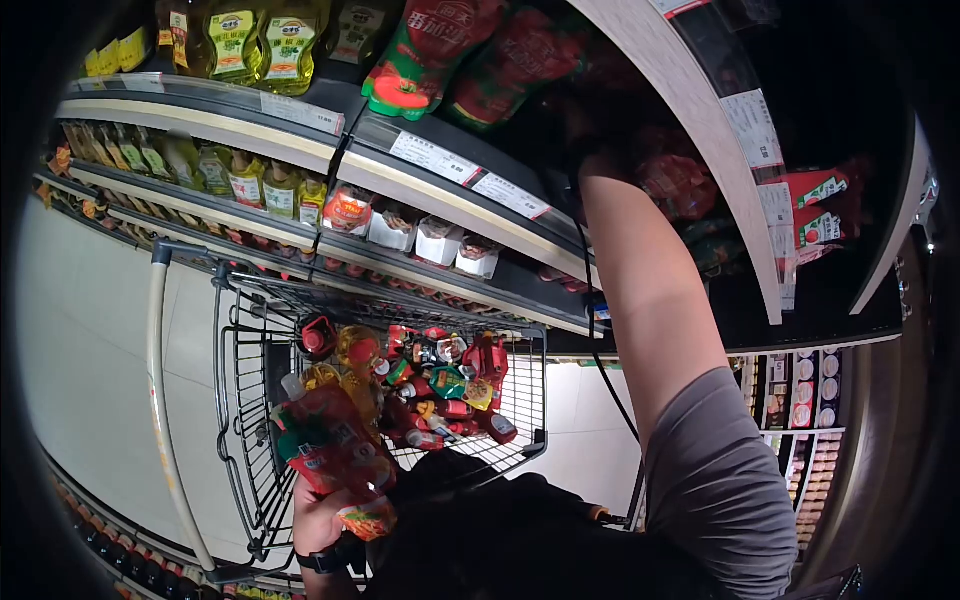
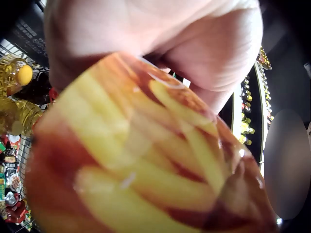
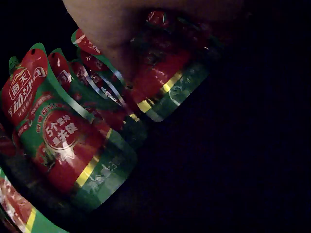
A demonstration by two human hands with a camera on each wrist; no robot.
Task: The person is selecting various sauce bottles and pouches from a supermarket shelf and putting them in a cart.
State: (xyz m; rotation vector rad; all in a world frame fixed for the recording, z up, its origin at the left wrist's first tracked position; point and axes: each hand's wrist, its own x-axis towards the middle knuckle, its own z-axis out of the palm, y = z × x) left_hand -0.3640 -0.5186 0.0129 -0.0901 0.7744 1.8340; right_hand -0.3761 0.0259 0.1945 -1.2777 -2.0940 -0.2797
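Note:
In the head view my left hand grips a shiny red ketchup pouch above the trolley. French fries are printed on the pouch's near end, which fills much of the left wrist view below the left hand. My right arm reaches deep into a dark shelf, where the hand is hidden from the head view. The right wrist view shows the right hand holding a red and green ketchup pouch, its fingers mostly in shadow. More such pouches stand in a row beside it.
A wire shopping trolley with bottles and packets inside stands against the shelves. Price-label edges run along the shelf fronts. Oil bottles line the upper left shelf, and a curved shelf edge arches over the right arm.

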